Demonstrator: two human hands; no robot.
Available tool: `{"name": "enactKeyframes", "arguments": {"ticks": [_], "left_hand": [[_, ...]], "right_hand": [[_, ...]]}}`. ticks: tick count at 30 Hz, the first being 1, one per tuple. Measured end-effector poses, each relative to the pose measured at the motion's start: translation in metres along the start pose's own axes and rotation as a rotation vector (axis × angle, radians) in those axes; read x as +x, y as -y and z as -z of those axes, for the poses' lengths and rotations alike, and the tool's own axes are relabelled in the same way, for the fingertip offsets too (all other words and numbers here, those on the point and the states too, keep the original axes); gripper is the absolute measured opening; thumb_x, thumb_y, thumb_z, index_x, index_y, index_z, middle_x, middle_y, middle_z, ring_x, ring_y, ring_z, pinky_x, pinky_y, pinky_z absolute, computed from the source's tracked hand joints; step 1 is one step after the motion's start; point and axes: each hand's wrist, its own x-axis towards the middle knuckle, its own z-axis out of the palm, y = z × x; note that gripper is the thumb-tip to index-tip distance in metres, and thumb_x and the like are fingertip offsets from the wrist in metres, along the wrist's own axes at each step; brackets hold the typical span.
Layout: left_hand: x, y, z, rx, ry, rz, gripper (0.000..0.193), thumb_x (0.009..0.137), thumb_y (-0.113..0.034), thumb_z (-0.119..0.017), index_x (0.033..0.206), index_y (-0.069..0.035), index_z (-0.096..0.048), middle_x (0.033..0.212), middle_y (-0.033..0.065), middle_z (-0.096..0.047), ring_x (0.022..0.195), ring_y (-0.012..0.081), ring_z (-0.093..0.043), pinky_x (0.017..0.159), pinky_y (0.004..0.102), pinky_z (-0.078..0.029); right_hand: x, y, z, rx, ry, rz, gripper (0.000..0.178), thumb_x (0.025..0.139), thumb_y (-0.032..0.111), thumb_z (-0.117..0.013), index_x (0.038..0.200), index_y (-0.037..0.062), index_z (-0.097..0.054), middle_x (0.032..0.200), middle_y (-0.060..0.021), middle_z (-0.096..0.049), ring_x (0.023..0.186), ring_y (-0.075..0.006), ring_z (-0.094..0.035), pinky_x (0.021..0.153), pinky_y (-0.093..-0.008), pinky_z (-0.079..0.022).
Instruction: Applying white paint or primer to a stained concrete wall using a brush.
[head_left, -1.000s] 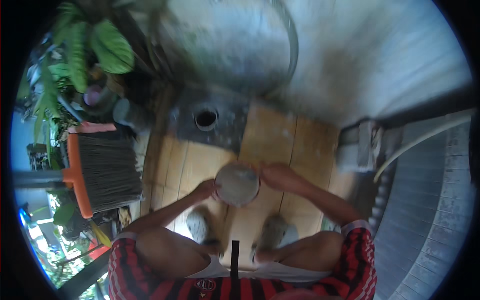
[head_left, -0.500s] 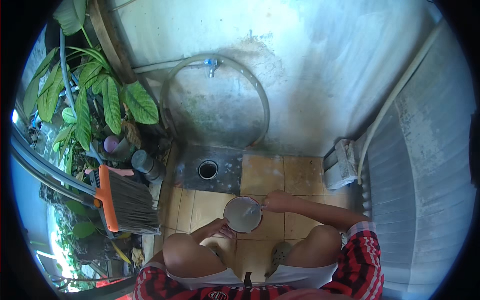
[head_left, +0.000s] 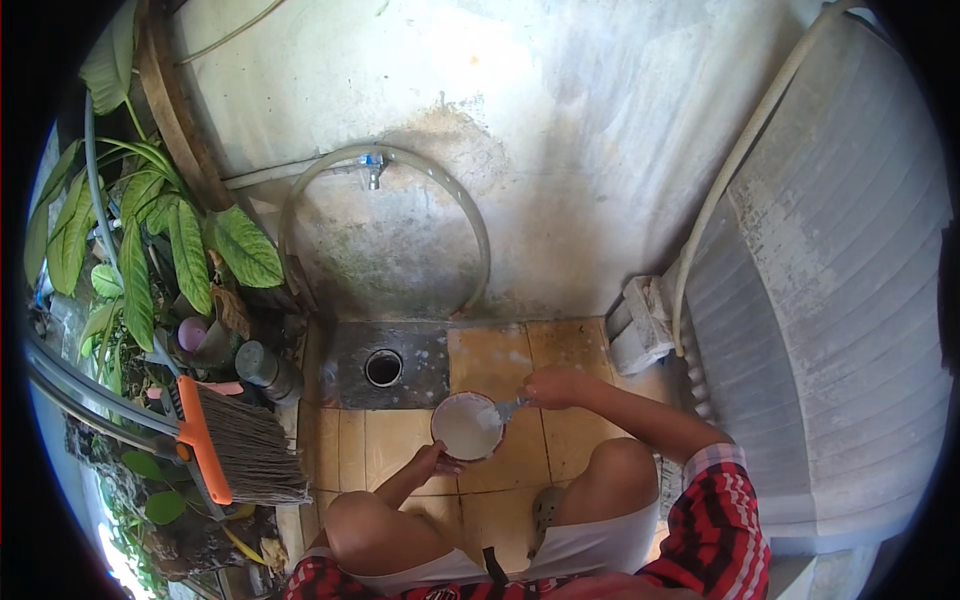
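Note:
A round bowl (head_left: 436, 432) with a dark red rim holds a whitish, wet-looking mix (head_left: 465, 428) between my knees. My left hand (head_left: 432, 462) grips its lower left edge, thumb at the rim and fingers underneath. From the right, my right hand (head_left: 548, 388) is closed round the handle of a small scraper (head_left: 508, 409), whose pale flat blade lies across the bowl's right rim. The scraper's exact shape is too small to make out fully.
A black drain hole (head_left: 384, 368) sits in a dark slab beyond the bowl. An orange-headed broom (head_left: 240, 440) and potted plants (head_left: 140, 250) line the left. Ahead, a hose (head_left: 488, 240) loops from a wall tap (head_left: 373, 172). Pale blocks (head_left: 640, 325) and corrugated sheeting (head_left: 790, 330) stand right.
The scraper has come from inside the bowl to its right rim, with my right hand drawn slightly away. My left hand keeps holding the bowl. The whole view has shifted a little.

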Motion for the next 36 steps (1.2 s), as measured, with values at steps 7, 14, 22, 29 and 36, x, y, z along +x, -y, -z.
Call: {"name": "enactKeyframes", "arguments": {"ticks": [7,14,22,29,36], "left_hand": [[0.014,-0.006,-0.004,-0.038,0.008,-0.053,0.053,0.095,-0.03,-0.038,0.118,0.015,-0.053,0.101,0.0277,-0.067,0.086,0.0339,-0.071,0.082,0.0431,-0.061],[0.013,-0.007,0.003,-0.03,0.008,-0.023,0.05,0.095,-0.031,-0.037,0.111,0.014,-0.053,0.099,0.0281,-0.067,0.086,0.0344,-0.071,0.081,0.0431,-0.061],[0.021,-0.002,-0.005,-0.02,-0.004,-0.004,0.052,0.095,-0.034,-0.037,0.105,0.013,-0.055,0.095,0.0283,-0.067,0.087,0.0348,-0.071,0.077,0.0413,-0.062],[0.018,-0.002,-0.008,-0.03,-0.025,-0.006,0.053,0.095,-0.037,-0.039,0.104,0.012,-0.055,0.096,0.0277,-0.067,0.084,0.0333,-0.072,0.076,0.0399,-0.062],[0.019,-0.001,-0.005,-0.024,-0.027,0.0,0.051,0.095,-0.037,-0.04,0.101,0.011,-0.054,0.098,0.0277,-0.067,0.084,0.0324,-0.071,0.076,0.0389,-0.062]], "right_hand": [[-0.018,-0.003,0.022,0.004,-0.004,-0.03,0.029,0.088,0.03,-0.064,0.093,0.0027,-0.069,0.084,-0.0204,-0.068,0.086,-0.0408,-0.066,0.073,-0.0508,-0.053],[-0.022,0.014,0.031,0.105,0.02,-0.167,0.035,0.094,0.034,-0.059,0.093,0.0009,-0.067,0.084,-0.0233,-0.066,0.082,-0.0422,-0.065,0.072,-0.0516,-0.052],[-0.037,-0.009,-0.045,1.284,0.015,-0.69,0.039,0.101,0.032,-0.045,0.102,-0.0004,-0.068,0.064,-0.0005,-0.044,0.056,-0.0128,-0.048,0.051,-0.0337,-0.049],[-0.072,-0.011,-0.026,1.272,0.061,-0.774,0.041,0.101,0.035,-0.046,0.105,0.0003,-0.068,0.065,0.0017,-0.041,0.054,-0.0118,-0.041,0.051,-0.032,-0.049],[-0.077,0.006,0.0,1.057,-0.103,-0.797,0.038,0.1,0.032,-0.051,0.092,-0.0009,-0.069,0.061,-0.0014,-0.044,0.052,-0.0153,-0.047,0.05,-0.0323,-0.046]]}}
